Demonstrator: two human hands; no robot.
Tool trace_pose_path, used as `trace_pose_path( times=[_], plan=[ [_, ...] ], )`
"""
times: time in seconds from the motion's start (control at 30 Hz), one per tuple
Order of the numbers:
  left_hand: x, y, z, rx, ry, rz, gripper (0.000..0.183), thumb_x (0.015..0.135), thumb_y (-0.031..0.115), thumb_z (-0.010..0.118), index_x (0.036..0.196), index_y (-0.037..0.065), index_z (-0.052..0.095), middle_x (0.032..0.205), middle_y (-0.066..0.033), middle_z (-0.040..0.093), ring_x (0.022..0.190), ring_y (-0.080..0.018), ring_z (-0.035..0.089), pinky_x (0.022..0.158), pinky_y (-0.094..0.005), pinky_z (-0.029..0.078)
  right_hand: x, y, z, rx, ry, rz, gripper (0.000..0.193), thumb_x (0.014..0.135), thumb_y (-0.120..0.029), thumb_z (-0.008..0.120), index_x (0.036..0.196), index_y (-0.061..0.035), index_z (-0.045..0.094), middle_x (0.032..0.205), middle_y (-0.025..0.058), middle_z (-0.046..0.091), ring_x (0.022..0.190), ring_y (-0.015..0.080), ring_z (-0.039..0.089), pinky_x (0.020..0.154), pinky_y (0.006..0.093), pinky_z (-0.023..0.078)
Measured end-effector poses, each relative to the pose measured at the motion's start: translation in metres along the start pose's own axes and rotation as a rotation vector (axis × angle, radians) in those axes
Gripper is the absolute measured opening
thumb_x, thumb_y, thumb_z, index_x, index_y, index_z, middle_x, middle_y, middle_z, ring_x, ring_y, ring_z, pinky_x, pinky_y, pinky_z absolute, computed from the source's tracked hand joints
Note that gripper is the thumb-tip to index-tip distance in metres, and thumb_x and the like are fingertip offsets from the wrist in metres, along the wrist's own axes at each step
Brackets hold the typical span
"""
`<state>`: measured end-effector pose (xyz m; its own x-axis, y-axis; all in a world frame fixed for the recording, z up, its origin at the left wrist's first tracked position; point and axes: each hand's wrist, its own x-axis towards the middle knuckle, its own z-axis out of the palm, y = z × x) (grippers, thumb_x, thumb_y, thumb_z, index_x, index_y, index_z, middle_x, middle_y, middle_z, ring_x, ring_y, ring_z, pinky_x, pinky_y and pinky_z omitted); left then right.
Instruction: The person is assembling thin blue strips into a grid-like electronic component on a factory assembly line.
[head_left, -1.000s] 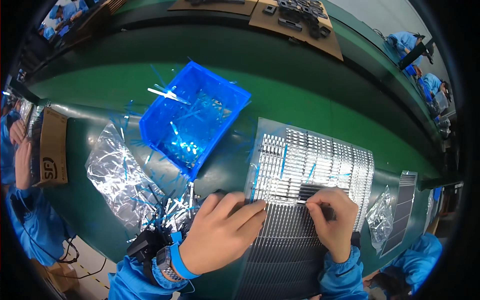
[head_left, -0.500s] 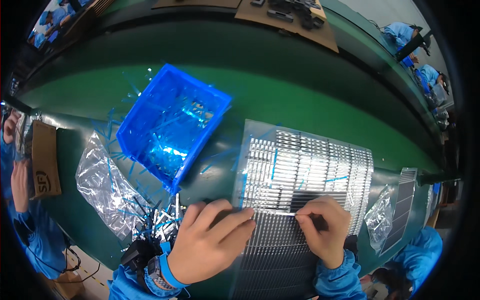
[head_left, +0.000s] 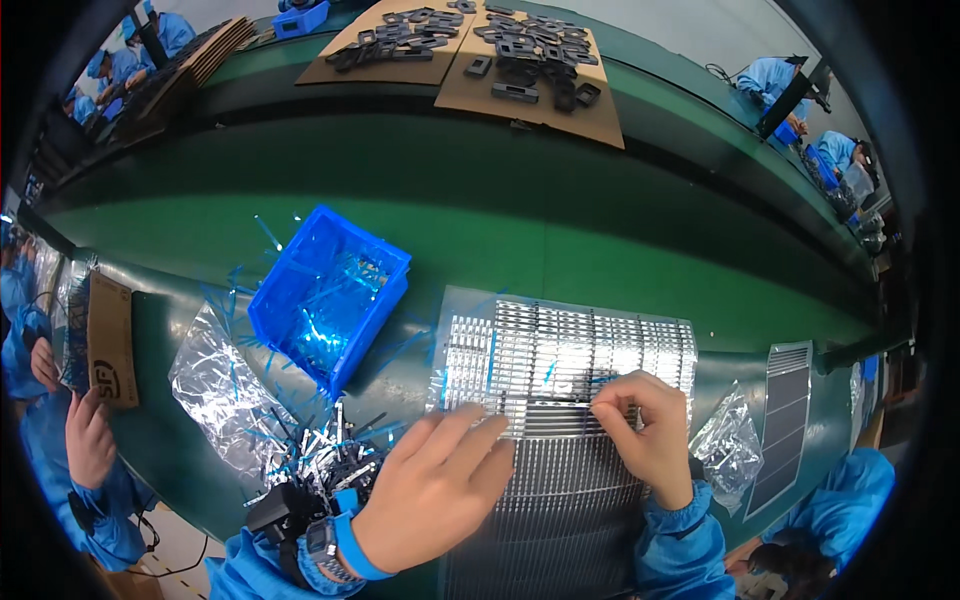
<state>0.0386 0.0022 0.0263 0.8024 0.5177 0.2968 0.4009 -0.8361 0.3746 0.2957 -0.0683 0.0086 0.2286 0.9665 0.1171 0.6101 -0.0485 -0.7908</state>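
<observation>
Since the earlier frame, the right hand (head_left: 648, 432) has shifted over the striped sheet (head_left: 570, 470), from the lower left of the dark patch (head_left: 565, 420) to its right end. The blue bin (head_left: 300, 255) and the sheet's far edge sit lower in the frame, probably because the camera has moved.

The sheet lies in the lower centre, its long axis running from mid-frame down to the lower edge. The dark patch lies between the two hands, its long axis crossing left to right, along the rows of bright strips. The right hand is nearer, its fingertips overlapping the patch's right end; thumb and forefinger meet in a narrow pinch, and I cannot tell whether a strip is between them. The left hand (head_left: 430, 490) lies palm down with fingers loosely spread and nothing visibly gripped. Its fingertips are just beside the patch's left end, but contact is unclear.

A heap of loose strips (head_left: 325, 445) crowds the left wrist, with a crumpled clear bag (head_left: 225, 385) beyond it. The right hand covers some rows. At the lower right, another clear bag (head_left: 727, 445) lies beside a dark panel (head_left: 782, 430). Across the green tabletop (head_left: 600, 230), cardboard (head_left: 455, 85) at the top carries small dark parts (head_left: 515, 93). At the left edge, a co-worker's hand (head_left: 90, 440) is near a carton (head_left: 110, 330).
</observation>
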Motion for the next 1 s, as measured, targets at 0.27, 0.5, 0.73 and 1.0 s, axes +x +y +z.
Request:
trace_pose_path(
  times=[0.27, 0.5, 0.73, 1.0],
  plan=[
    [0.007, -0.015, 0.041, -0.076, 0.028, -0.045, 0.037, 0.078, 0.013, 0.080, 0.114, 0.003, 0.074, 0.123, -0.0091, 0.069, 0.116, -0.0277, 0.066, 0.089, -0.0389, 0.057, 0.005, 0.005, 0.013, -0.082, -0.048, -0.023, 0.012, 0.083, 0.001, 0.080, 0.090, -0.0037, 0.073, 0.086, 0.0072, 0.072, 0.074, 0.0196, 0.068, 0.060, 0.0285, 0.054],
    [0.008, -0.015, 0.040, -0.105, 0.044, -0.086, 0.032, 0.082, 0.011, 0.067, 0.112, 0.002, 0.072, 0.120, -0.0108, 0.069, 0.113, -0.0259, 0.067, 0.092, -0.0347, 0.058, 0.002, 0.004, 0.013, -0.135, -0.022, 0.021, 0.014, 0.080, 0.002, 0.081, 0.090, -0.0045, 0.073, 0.088, 0.0081, 0.073, 0.077, 0.0233, 0.068, 0.063, 0.0318, 0.054],
    [0.008, -0.018, 0.044, -0.058, 0.105, -0.091, 0.027, 0.083, 0.011, 0.067, 0.109, 0.005, 0.072, 0.117, -0.0063, 0.069, 0.112, -0.0217, 0.067, 0.091, -0.0314, 0.057, 0.004, 0.004, 0.020, -0.173, 0.028, -0.041, 0.013, 0.079, 0.003, 0.078, 0.087, -0.0030, 0.069, 0.083, 0.0071, 0.070, 0.072, 0.0185, 0.065, 0.056, 0.0279, 0.048],
    [0.008, -0.018, 0.045, -0.026, 0.115, -0.080, 0.026, 0.082, 0.012, 0.067, 0.107, 0.006, 0.073, 0.117, -0.0045, 0.069, 0.113, -0.0208, 0.067, 0.091, -0.0294, 0.056, 0.002, 0.006, 0.020, -0.189, 0.044, -0.042, 0.013, 0.080, 0.004, 0.077, 0.088, -0.0028, 0.069, 0.082, 0.0079, 0.069, 0.072, 0.0182, 0.065, 0.055, 0.0276, 0.048]
  ],
)
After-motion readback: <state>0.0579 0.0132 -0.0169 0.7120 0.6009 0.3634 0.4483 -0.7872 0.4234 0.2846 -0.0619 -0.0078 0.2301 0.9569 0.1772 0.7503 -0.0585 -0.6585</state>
